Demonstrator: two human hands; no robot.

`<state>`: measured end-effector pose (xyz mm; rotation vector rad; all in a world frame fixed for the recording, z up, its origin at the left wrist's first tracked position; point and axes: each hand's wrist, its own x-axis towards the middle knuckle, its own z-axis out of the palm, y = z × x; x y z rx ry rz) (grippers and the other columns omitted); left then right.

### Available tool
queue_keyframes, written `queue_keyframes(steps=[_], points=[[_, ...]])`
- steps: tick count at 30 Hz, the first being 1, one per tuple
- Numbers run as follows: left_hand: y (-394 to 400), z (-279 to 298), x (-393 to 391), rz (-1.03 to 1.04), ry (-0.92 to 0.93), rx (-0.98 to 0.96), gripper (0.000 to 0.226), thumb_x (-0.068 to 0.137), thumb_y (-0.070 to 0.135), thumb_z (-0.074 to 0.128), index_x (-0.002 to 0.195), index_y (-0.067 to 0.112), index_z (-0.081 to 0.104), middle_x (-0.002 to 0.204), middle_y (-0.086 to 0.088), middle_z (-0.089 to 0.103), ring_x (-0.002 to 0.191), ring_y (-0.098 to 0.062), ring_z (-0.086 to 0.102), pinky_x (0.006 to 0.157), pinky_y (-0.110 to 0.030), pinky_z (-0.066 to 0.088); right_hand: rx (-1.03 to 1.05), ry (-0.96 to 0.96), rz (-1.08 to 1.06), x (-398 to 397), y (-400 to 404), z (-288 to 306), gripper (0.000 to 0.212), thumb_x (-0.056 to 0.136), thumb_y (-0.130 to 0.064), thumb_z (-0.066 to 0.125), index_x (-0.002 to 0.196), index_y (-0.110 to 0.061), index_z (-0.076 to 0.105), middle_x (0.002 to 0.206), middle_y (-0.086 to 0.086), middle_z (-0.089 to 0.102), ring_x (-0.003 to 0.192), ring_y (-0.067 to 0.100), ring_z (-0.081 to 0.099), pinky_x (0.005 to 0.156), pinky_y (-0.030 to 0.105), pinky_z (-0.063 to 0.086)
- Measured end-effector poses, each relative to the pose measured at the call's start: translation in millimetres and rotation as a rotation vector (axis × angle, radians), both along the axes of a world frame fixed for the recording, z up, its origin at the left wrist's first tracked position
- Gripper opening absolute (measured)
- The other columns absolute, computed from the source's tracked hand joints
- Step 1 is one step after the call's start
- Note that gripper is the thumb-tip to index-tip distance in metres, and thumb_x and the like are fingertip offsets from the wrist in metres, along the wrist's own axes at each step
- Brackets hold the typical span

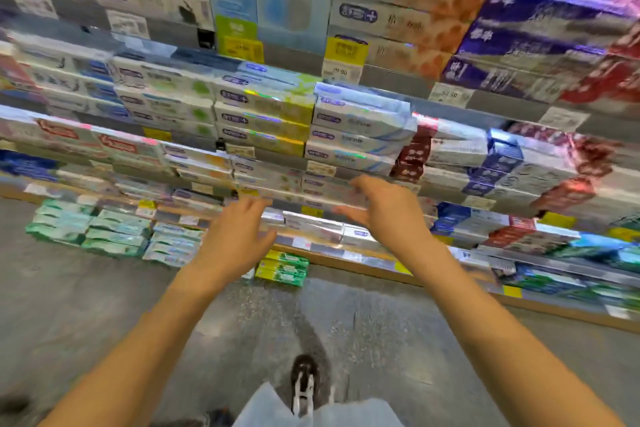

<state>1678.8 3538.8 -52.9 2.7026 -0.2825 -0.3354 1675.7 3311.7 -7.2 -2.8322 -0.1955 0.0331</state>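
We reach both hands into the shelving (388, 78), our left hand (239, 229) and right hand (381, 204) spread wide and holding nothing. The stack of white toothpaste boxes (294, 184) lies straight ahead between them, long axis along the shelf edge. The right hand is nearer, at its right end, but blur hides any contact.

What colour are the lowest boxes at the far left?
The boxes are green and white; the head view shows them.
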Motion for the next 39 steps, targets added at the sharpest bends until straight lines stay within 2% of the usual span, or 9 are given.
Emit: queue_keyframes(steps=[7,11,16,19,22,25,33,36,39], points=[[-16,-119,57,-0.057,0.235,0.105,0.051,0.093,0.032,0.051,0.140,0.017,0.039,0.138,-0.009,0.044,0.125,-0.028,0.043,0.097,-0.041,0.042,0.014,0.357,-0.048,35,-2,-130,0.049,0.088,-0.050,0.058,0.124,-0.015,0.055,0.122,0.004,0.062,0.111,0.024,0.057,0.086,0.032,0.044],[-20,-237,79,-0.100,0.383,0.207,0.053,0.093,0.035,0.051,0.141,0.019,0.037,0.142,-0.008,0.041,0.128,-0.028,0.041,0.100,-0.039,0.041,0.055,0.500,-0.114,52,-7,-246,0.027,0.093,-0.029,0.054,0.113,-0.013,0.060,0.115,0.011,0.065,0.106,0.030,0.060,0.084,0.035,0.047],[-23,-405,101,-0.153,0.438,0.291,0.053,0.093,0.036,0.050,0.142,0.020,0.036,0.143,-0.008,0.040,0.127,-0.029,0.043,0.101,-0.042,0.040,0.023,0.582,-0.108,75,-11,-414,0.030,0.095,-0.014,0.046,0.122,-0.004,0.054,0.119,0.018,0.060,0.106,0.033,0.057,0.080,0.032,0.044],[-27,-506,119,-0.223,0.402,0.288,0.054,0.090,0.034,0.056,0.139,0.016,0.041,0.137,-0.011,0.047,0.125,-0.029,0.045,0.099,-0.042,0.042,0.017,0.631,-0.074,92,-6,-523,0.031,0.092,-0.015,0.052,0.121,-0.005,0.056,0.118,0.016,0.062,0.107,0.033,0.058,0.087,0.038,0.050],[-38,-588,140,-0.290,0.345,0.369,0.061,0.090,0.034,0.058,0.143,0.016,0.033,0.141,-0.009,0.042,0.129,-0.028,0.041,0.098,-0.039,0.043,-0.047,0.588,-0.013,121,2,-638,0.032,0.085,-0.024,0.060,0.115,-0.012,0.058,0.115,0.012,0.063,0.104,0.031,0.060,0.084,0.042,0.052],[-47,-658,167,-0.358,0.264,0.456,0.063,0.091,0.033,0.058,0.143,0.012,0.029,0.141,-0.010,0.039,0.128,-0.028,0.040,0.094,-0.037,0.040,-0.068,0.519,0.054,144,13,-704,0.035,0.085,-0.025,0.063,0.115,-0.009,0.055,0.116,0.013,0.060,0.107,0.032,0.056,0.086,0.041,0.050],[-55,-772,198,-0.403,0.001,0.614,0.038,0.088,0.023,0.059,0.121,0.013,0.046,0.122,-0.007,0.048,0.116,-0.026,0.048,0.078,-0.038,0.042,-0.317,0.271,0.254,169,25,-827,0.034,0.090,-0.013,0.054,0.122,-0.004,0.045,0.123,0.014,0.050,0.113,0.030,0.049,0.088,0.037,0.042],[-46,-795,191,-0.455,-0.157,0.594,0.048,0.057,0.016,0.084,0.097,0.006,0.059,0.093,-0.014,0.055,0.085,-0.034,0.056,0.061,-0.038,0.045,-0.344,0.183,0.201,168,36,-847,0.037,0.089,-0.018,0.059,0.121,-0.006,0.046,0.122,0.012,0.050,0.111,0.028,0.047,0.086,0.035,0.042],[-43,-809,185,-0.405,-0.251,0.584,0.056,0.037,0.005,0.087,0.087,0.004,0.062,0.080,-0.016,0.054,0.072,-0.035,0.054,0.055,-0.038,0.042,-0.367,0.148,0.092,160,45,-857,0.043,0.083,-0.020,0.065,0.120,-0.009,0.046,0.122,0.009,0.049,0.112,0.027,0.044,0.089,0.037,0.039]])
